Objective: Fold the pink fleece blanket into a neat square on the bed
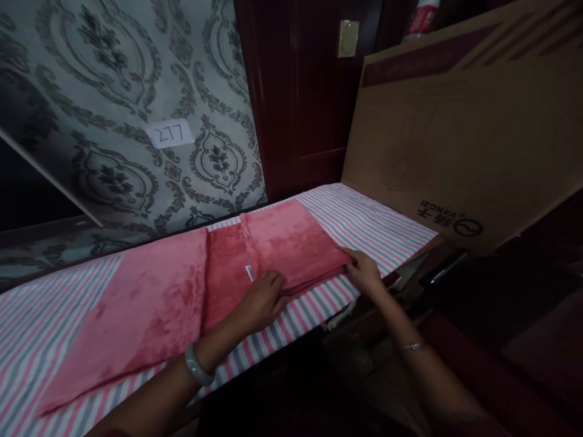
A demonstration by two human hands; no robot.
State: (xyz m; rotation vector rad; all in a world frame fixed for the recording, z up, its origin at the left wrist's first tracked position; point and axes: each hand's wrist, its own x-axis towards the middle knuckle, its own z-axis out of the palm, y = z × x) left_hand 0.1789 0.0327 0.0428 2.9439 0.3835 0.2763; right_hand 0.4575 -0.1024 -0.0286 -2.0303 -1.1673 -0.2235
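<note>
Both hands press flat, fingers spread, on the pink towel [255, 255]: left hand [262, 297] at the near fold, right hand [364, 270] at its right corner; edges should be kept aligned on the striped table [378, 224].

Dim room. Grey damask wallpaper [113, 91] on left wall with a white tag [170, 133] reading 277. Dark red wood door [296, 97] beside it, brass plate [348, 38] near top. Big cardboard sheet [460, 127] leans at right, printed logo upside down. Striped cloth [373, 224] covers the table. Floor dark, unclear.
</note>
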